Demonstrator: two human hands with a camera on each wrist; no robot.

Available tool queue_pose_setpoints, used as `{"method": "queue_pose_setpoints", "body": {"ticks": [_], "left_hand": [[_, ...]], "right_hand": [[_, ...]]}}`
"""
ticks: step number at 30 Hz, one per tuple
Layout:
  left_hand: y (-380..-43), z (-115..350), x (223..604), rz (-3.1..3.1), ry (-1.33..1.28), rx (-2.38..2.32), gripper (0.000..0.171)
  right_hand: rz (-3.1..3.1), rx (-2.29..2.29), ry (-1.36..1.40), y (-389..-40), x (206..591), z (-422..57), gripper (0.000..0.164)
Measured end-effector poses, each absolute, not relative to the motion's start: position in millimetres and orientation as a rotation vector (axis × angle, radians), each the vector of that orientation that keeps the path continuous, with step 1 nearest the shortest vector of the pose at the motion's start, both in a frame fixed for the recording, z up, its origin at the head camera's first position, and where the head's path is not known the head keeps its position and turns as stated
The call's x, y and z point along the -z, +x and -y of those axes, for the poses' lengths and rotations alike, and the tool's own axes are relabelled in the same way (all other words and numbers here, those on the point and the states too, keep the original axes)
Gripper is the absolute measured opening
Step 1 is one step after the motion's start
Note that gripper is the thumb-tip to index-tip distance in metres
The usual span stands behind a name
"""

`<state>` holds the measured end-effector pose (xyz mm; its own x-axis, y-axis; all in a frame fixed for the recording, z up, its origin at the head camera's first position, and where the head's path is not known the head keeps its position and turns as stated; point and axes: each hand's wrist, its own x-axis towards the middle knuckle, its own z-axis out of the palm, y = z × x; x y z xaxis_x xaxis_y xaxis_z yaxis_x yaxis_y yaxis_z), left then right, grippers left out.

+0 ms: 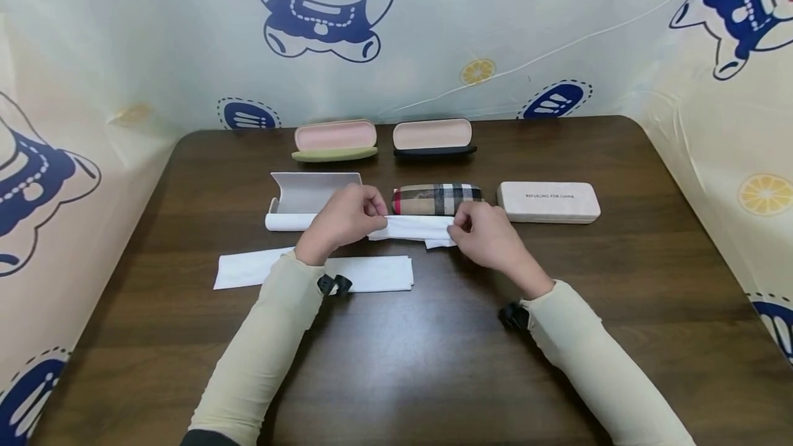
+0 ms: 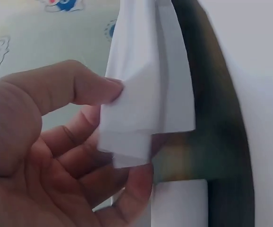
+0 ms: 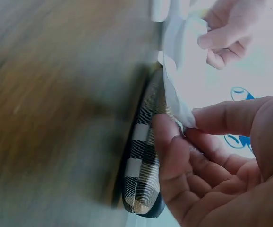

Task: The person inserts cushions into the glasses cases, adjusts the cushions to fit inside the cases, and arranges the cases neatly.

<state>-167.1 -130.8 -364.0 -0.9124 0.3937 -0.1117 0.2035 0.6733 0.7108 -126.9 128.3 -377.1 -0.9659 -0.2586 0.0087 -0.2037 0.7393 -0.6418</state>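
Observation:
A folded white cloth (image 1: 414,228) is stretched between both hands, in front of a plaid glasses case (image 1: 434,199). My left hand (image 1: 352,215) pinches its left end; in the left wrist view the thumb lies on the layered cloth (image 2: 132,101) with the fingers behind it. At the other end, my right hand (image 1: 488,236) pinches the corner between thumb and fingers, close beside the plaid case (image 3: 143,156) in the right wrist view. An open white glasses case (image 1: 314,193) with a grey lining stands just behind the left hand, which partly covers it.
More folded white cloth (image 1: 372,274) lies on the brown table under the left wrist. A closed white case with lettering (image 1: 548,202) sits to the right. Two open cases, one green with pink lining (image 1: 336,136) and one black (image 1: 434,136), stand at the back edge.

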Motion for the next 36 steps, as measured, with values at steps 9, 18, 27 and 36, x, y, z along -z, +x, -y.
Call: {"method": "queue_pose_setpoints", "body": {"ticks": [9, 18, 27, 36], "left_hand": [[-168, 145, 353, -2.392, 0.264, -1.349, 0.014], [-171, 165, 358, -2.278, 0.276, -1.428, 0.015], [-172, 198, 349, -2.3, 0.115, -1.489, 0.024], [-176, 230, 341, -2.438, -0.119, -1.419, 0.031]], "right_hand": [[-2.638, 1.418, -0.242, -130, 367, -132, 0.012], [-2.444, 1.599, -0.167, -138, 362, -126, 0.038], [-2.3, 1.762, -0.175, -154, 364, -97, 0.016], [-2.185, 1.858, -0.136, -167, 363, -58, 0.012]]}}
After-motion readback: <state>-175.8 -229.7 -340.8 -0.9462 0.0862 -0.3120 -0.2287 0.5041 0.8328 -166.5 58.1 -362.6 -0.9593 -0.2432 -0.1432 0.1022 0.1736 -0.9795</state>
